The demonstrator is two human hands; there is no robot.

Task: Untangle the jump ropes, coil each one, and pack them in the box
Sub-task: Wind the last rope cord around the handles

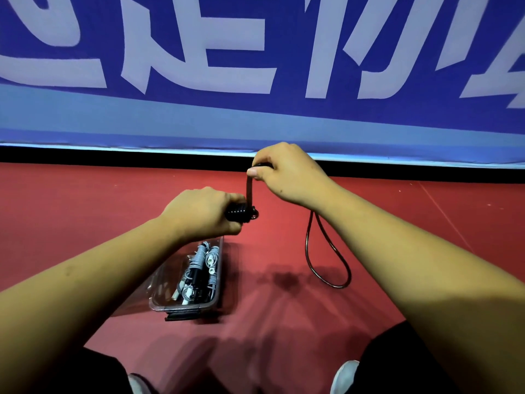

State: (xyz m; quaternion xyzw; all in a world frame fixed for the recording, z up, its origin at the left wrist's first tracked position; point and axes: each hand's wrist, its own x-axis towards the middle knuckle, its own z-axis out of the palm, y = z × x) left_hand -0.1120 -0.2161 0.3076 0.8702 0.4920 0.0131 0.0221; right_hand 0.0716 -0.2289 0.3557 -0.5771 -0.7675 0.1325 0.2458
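My left hand (200, 213) grips the handles of a black jump rope (240, 213), which has several turns of cord wound around them. My right hand (287, 173) pinches the same cord above the handles and holds it taut between the two hands. The loose end of the cord hangs below my right wrist as a long loop (326, 257) that reaches the red floor. Below my left hand stands a clear plastic box (159, 304) with coiled white and black ropes (199, 268) inside.
A black latch (181, 316) sits on the box's near end. A blue banner (255, 118) with large white characters runs along the wall ahead, above a black baseboard. My knees and white shoes (345, 376) show at the bottom edge.
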